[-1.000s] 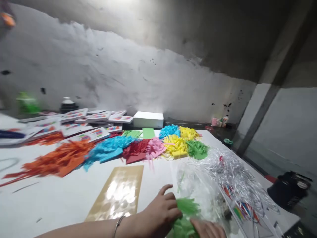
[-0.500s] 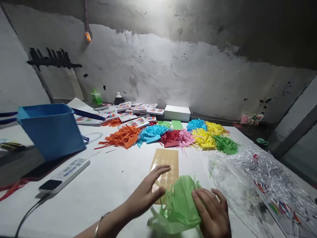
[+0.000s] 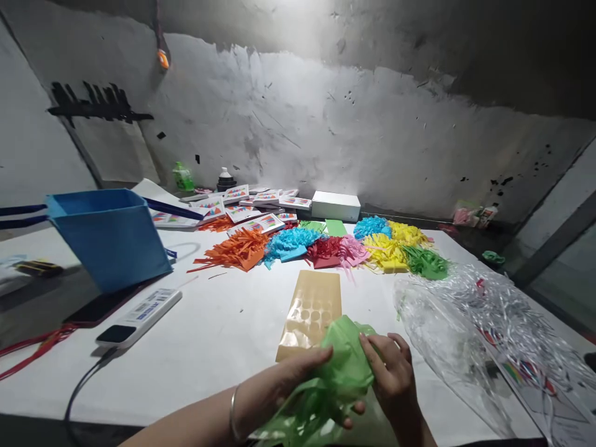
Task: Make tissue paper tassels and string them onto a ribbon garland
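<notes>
Both hands grip a bundle of green fringed paper (image 3: 338, 366) just above the white table's (image 3: 218, 335) near edge. My left hand (image 3: 298, 385), with a thin bangle on the wrist, holds the bundle from below and the left. My right hand (image 3: 391, 375) pinches its right side, fingers curled over the top. Loose green strips hang down toward me. A tan sheet of round stickers (image 3: 310, 310) lies flat just beyond the bundle.
Piles of cut paper lie in a row farther back: orange (image 3: 237, 251), blue (image 3: 291, 242), red and pink (image 3: 333, 251), yellow (image 3: 388, 248), green (image 3: 426, 264). A blue box (image 3: 109, 239) and a power strip (image 3: 139, 316) sit left. Clear plastic bags (image 3: 470, 335) spread right. Printed cards (image 3: 242, 208) and a white box (image 3: 336, 206) stand by the wall.
The view swung left, then steadied. My left hand came off the sticker sheet and closed under the green paper; both hands drew the bundle nearer to me and bunched it.
</notes>
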Action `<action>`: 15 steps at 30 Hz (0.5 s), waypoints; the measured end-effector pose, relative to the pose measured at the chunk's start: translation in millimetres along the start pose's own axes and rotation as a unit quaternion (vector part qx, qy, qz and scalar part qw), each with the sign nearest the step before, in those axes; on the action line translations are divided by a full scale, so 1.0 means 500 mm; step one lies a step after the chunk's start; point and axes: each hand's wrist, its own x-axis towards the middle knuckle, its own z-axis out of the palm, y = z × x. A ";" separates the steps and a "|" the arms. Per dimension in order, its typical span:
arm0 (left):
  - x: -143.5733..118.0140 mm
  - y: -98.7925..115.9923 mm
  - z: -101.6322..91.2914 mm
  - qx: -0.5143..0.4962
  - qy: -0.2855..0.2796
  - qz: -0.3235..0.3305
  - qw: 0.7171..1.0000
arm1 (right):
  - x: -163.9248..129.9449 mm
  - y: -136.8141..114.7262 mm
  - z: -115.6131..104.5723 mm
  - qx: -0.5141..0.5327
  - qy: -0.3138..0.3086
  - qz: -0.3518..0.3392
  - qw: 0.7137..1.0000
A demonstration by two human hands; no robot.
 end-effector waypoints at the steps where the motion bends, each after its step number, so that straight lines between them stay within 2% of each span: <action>1: 0.010 -0.012 0.008 -0.011 -0.012 -0.016 1.000 | -0.002 0.016 -0.001 -0.010 -0.007 0.000 1.000; 3: 0.037 -0.027 0.019 -0.028 -0.032 -0.040 0.998 | -0.003 0.054 -0.021 -0.029 -0.015 0.011 0.999; 6: 0.074 -0.024 0.017 -0.019 -0.036 -0.028 0.999 | -0.005 0.106 -0.087 -0.109 -0.010 0.043 0.993; 9: 0.071 -0.001 -0.012 0.011 -0.027 0.005 1.000 | -0.028 0.113 -0.136 -0.213 0.010 0.050 0.976; 10: 0.060 0.009 -0.029 0.020 -0.021 0.012 1.000 | -0.042 0.103 -0.136 -0.221 0.005 0.049 0.974; 12: 0.022 0.032 -0.073 0.057 0.013 0.007 0.998 | -0.079 0.065 -0.108 -0.182 -0.027 0.051 0.982; 14: -0.027 0.055 -0.124 0.155 0.075 -0.012 0.985 | -0.118 0.015 -0.056 -0.115 -0.063 0.063 0.989; 15: -0.053 0.065 -0.149 0.221 0.105 -0.018 0.969 | -0.135 -0.012 -0.028 -0.081 -0.072 0.072 0.992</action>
